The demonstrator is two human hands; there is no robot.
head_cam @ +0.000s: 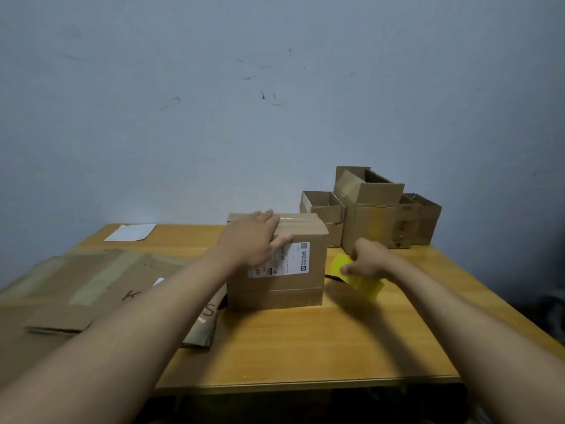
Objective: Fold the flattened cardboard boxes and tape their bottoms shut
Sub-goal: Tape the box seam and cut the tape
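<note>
A: Starting at the left, what's lying there?

B: Flattened boxes (91, 289) are waiting on the table (305, 341), unfolded, with a white sheet (131, 232) lying behind them. The left arm is reaching over them, so a careless sweep could be dragging them off the edge.

A: And the middle?

B: The left hand (253, 240) is pressing on the folded box (284, 264), fingers lying together over its taped top, thumb resting on the near face. If that pressure is easing, the box could be sliding or tipping while tape is being pulled.

A: The right side?

B: The right hand (367, 261) is gripping a yellow tape tool (360, 280), fingers curled around it just beside the box. The tape could be twisting or sticking to itself. Finished boxes (373, 215) are standing behind, near enough that a wide elbow could be knocking them.
</note>
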